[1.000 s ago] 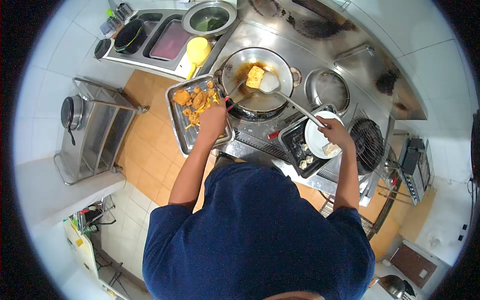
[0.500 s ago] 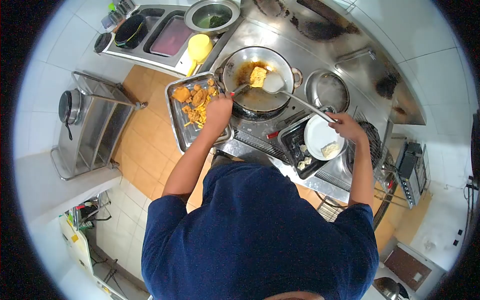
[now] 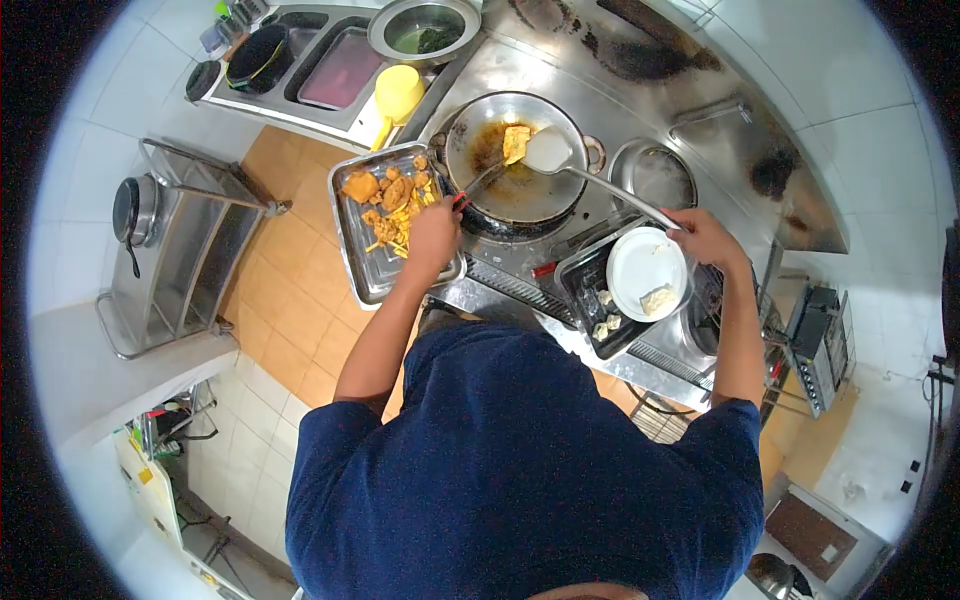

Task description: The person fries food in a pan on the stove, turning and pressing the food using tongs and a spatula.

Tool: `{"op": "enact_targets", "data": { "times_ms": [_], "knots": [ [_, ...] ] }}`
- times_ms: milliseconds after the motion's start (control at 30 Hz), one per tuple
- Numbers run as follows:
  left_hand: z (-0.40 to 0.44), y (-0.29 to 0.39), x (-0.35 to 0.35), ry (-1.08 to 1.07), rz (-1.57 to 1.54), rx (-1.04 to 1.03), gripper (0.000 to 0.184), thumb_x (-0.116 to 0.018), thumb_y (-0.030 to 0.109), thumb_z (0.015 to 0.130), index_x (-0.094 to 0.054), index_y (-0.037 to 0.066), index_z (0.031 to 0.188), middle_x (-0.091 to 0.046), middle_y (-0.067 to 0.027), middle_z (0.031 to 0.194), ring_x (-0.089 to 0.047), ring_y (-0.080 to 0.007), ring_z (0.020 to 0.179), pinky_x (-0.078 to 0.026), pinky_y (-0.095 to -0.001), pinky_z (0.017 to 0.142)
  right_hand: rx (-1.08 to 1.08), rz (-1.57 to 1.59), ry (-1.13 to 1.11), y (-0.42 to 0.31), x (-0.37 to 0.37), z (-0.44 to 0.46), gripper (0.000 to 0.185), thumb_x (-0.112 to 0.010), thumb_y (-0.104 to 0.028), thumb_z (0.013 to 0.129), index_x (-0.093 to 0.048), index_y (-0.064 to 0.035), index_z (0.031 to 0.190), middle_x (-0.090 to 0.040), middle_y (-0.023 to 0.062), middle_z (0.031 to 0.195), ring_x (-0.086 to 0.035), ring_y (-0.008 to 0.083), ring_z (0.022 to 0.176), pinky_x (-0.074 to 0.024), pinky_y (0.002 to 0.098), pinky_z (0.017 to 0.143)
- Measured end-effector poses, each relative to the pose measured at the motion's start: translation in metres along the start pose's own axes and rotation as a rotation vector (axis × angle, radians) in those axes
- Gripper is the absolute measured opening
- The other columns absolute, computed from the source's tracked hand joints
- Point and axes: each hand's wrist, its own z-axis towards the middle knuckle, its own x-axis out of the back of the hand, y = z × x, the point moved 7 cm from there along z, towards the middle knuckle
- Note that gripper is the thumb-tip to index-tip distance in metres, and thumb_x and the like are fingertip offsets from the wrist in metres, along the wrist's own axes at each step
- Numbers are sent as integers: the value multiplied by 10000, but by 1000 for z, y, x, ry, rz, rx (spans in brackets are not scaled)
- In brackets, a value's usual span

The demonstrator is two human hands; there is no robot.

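In the wok (image 3: 470, 195) lies a golden fried piece (image 3: 516, 144), above brown oil. My left hand (image 3: 435, 236) grips a red-handled utensil (image 3: 484, 180) whose metal end reaches the piece; its exact kind is unclear. From the other side, the pale broad head of a long-handled wok spatula (image 3: 625, 195) touches or nearly touches the piece. My right hand (image 3: 702, 238) is closed around that handle's end, above a white plate (image 3: 640, 262) holding a pale piece (image 3: 658, 299). Below my left hand, a metal tray (image 3: 368, 285) carries fried pieces and yellow strips.
Under the plate is a black tray (image 3: 590, 290) with several pale pieces. A round metal pan (image 3: 655, 180) stands right of the wok. Back left are a yellow dipper (image 3: 399, 92), a basin (image 3: 378, 30) of greens and a sink. A metal trolley (image 3: 185, 270) stands left.
The golden piece has tipped to a narrower, more upright angle between the two utensils. My right hand has shifted slightly right, and my left hand slightly down and left.
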Motion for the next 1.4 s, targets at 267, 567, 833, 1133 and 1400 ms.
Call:
{"op": "enact_targets", "data": {
  "times_ms": [267,567,833,1133,1400],
  "knots": [
    [-36,-14,-18,163,-411,222,281,-653,162,877,-612,-61,1044,-641,-239,763,-645,-391,744,-489,-454,671,198,-193,55,-55,13,11,485,-638,-59,860,-577,-58,1341,-597,58,734,-489,103,695,-443,294,669],
    [-66,-36,-60,212,-858,394,372,-699,247,891,-645,-26,1138,-556,-9,718,-500,-114,652,-433,-286,615,209,-443,170,-133,21,10,458,-631,-153,869,-594,-123,1324,-639,230,1148,-623,428,1034,-487,444,904],
    [-78,-29,-27,113,-747,331,403,-691,249,891,-608,-45,1155,-587,-83,701,-559,-190,612,-450,-328,590,-104,-432,320,-111,-1,-14,446,-633,-185,883,-596,-160,1327,-658,229,1078,-629,423,979,-486,481,868],
    [-68,-22,16,69,-442,130,397,-652,229,897,-560,-81,1127,-642,-246,747,-645,-410,692,-479,-478,604,-107,-71,395,-56,-111,-32,460,-644,-205,887,-589,-169,1342,-678,234,1065,-634,413,1020,-488,443,896],
    [-28,-19,2,-97,-250,41,380,-642,246,891,-587,-99,1039,-638,-286,730,-638,-464,714,-494,-526,644,-306,14,505,-58,-137,-71,468,-610,-232,887,-580,-186,1352,-676,256,1013,-654,430,936,-512,492,846]
  ]
}}
